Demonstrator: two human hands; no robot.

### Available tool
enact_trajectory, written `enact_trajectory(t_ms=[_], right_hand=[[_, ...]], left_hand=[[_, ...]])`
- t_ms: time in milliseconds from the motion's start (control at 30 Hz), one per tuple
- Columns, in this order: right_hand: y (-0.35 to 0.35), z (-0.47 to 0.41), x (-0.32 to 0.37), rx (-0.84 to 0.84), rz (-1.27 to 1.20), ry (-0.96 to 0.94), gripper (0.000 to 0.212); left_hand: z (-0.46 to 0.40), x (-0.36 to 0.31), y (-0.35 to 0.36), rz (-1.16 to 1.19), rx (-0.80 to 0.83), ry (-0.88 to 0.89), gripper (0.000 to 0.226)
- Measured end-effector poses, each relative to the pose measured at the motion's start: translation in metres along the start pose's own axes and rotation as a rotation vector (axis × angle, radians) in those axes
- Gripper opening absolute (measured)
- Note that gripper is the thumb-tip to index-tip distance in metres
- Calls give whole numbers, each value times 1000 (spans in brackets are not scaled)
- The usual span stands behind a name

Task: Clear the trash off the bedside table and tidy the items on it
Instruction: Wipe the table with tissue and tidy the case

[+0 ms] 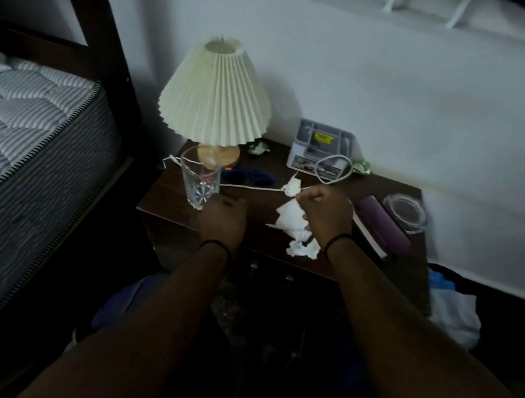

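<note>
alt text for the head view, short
A person's right hand grips crumpled white tissue over a dark bedside table; the left hand rests beside a tall glass, under a pleated lamp.

lamp (216,96) far left on the table (399,274), glass (198,179) before it, organizer (323,146) behind, book (383,227) right.

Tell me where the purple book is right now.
In the head view, the purple book lies on the right side of the dark wooden bedside table, just right of the right hand and beside the clear glass ashtray.
</note>
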State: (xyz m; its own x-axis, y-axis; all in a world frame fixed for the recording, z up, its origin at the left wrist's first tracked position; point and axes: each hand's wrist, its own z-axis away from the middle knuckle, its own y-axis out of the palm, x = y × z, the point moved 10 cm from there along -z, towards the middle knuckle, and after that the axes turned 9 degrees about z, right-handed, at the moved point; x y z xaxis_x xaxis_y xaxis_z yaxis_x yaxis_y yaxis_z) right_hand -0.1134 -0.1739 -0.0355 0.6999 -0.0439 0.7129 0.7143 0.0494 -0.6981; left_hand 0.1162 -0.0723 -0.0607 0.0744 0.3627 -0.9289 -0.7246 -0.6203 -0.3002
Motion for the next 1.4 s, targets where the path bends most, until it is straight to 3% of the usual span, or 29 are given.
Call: enact_trajectory(t_ms=[100,200,433,533,633,767,933,1000,1100,1200,1400], right_hand=[[-26,13,-38,-111,80,109,23],[-22,25,-55,12,346,113,33],[-2,32,-60,158,347,128,65],[8,34,-58,175,316,128,79],[17,37,-53,136,268,120,87],[25,37,-50,87,354,87,67],[39,32,-46,165,541,23,35],[39,29,-46,178,449,57,30],[24,16,-42,69,134,95,8],[6,-6,-30,-47,21,3,26],[17,-60,9,-61,346,-145,25]], left_hand=[[12,-10,35,-69,111,114,20],[19,-5,58,-136,197,126,21],[21,3,71,-271,297,146,19],[18,16,79,-293,370,80,16],[19,43,96,-100,498,-152,18],[33,46,108,87,606,-331,27],[11,46,91,1,441,-201,31],[2,42,86,-25,385,-121,29],[-20,34,85,-129,296,43,33],[-29,17,90,-159,300,117,30],[-44,18,92,-101,246,125,31]])
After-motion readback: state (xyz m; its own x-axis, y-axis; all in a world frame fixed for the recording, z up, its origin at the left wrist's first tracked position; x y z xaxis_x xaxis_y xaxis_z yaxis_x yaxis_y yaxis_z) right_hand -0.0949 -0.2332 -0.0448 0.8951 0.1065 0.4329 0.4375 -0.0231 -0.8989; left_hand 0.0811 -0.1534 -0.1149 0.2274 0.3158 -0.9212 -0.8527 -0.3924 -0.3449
